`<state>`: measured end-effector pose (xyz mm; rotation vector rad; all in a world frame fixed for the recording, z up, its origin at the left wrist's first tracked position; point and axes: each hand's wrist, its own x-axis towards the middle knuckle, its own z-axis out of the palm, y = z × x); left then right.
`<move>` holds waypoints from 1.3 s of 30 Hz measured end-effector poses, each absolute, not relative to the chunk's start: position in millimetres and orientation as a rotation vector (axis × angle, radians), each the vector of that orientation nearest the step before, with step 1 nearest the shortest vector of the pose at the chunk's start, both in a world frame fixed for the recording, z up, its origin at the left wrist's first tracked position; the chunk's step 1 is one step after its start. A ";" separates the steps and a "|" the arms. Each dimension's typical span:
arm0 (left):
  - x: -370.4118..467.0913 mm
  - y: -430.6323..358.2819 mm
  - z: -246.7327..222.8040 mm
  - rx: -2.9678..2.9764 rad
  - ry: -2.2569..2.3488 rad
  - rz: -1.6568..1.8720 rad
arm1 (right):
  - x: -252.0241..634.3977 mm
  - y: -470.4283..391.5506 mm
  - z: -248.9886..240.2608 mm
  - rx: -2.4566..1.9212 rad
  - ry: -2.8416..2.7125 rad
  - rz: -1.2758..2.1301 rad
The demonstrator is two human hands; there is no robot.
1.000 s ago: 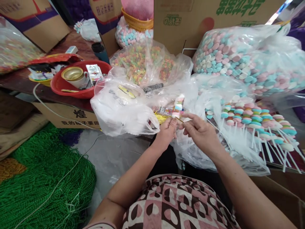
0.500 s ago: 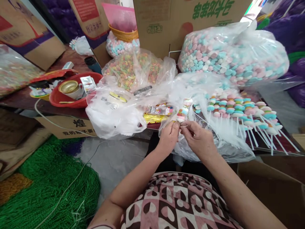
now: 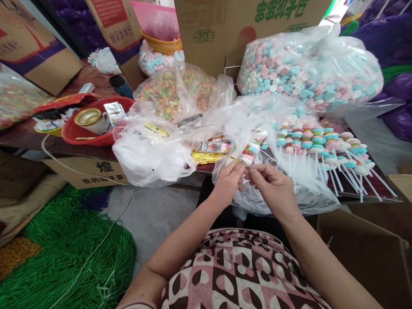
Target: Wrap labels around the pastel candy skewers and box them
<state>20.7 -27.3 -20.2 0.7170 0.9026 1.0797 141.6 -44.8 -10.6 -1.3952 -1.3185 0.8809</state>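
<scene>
Room: packing corner crowded with cardboard boxes [image 3: 222, 30], green cord [image 3: 64, 257] heaped on the floor.
Bench: dark top [image 3: 38, 139] buried under plastic bags.
Big bag: [image 3: 309, 73] stuffed with pink, blue and white candy discs.
Middle bag: [image 3: 177, 92] open, full of small multicoloured sweets.
Red bowl: [image 3: 96, 137] holding a gold cup and sachets.
Finished skewers: [image 3: 322, 148] lying in rows on plastic, right of both hands.
Candy skewer: [image 3: 252, 148] wrapped in film, raised just above the bench edge; probably light, brittle, slippery; best taken by the stick below the candy.
Left hand: [image 3: 228, 184] grip pinched on the skewer's base.
Right hand: [image 3: 273, 186] grip pinching a thin gold tie [image 3: 236, 160] at the neck.
</scene>
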 end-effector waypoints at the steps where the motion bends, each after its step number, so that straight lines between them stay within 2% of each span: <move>1: 20.2 -27.5 -19.3 0.728 0.827 1.060 | 142.0 -44.6 -11.3 -1.363 -1.251 0.954; 5: 15.7 -28.8 -18.7 0.705 0.631 0.950 | 146.8 -43.4 -14.4 -1.275 -1.141 1.137; 14: 8.1 -36.3 -9.0 0.547 0.537 0.536 | 179.8 -42.0 -18.2 -0.977 -1.290 1.565; 20: 15.4 -35.1 -8.2 0.421 0.542 0.620 | 173.3 -36.8 -47.4 -1.116 -1.133 1.228; 26: 24.5 -32.9 -18.9 0.476 0.614 0.760 | 164.4 -39.3 -46.5 -1.356 -1.289 0.892; 30: 26.0 -31.0 -22.5 0.758 0.730 0.863 | 165.4 -38.6 -37.1 -1.417 -1.402 0.782; 35: 22.8 -28.1 -20.0 1.473 1.180 1.038 | 163.7 -37.9 -25.8 -1.406 -1.466 0.714; 39: 25.1 -29.2 -20.3 1.465 1.179 1.022 | 166.3 -41.5 -25.6 -1.389 -1.471 0.724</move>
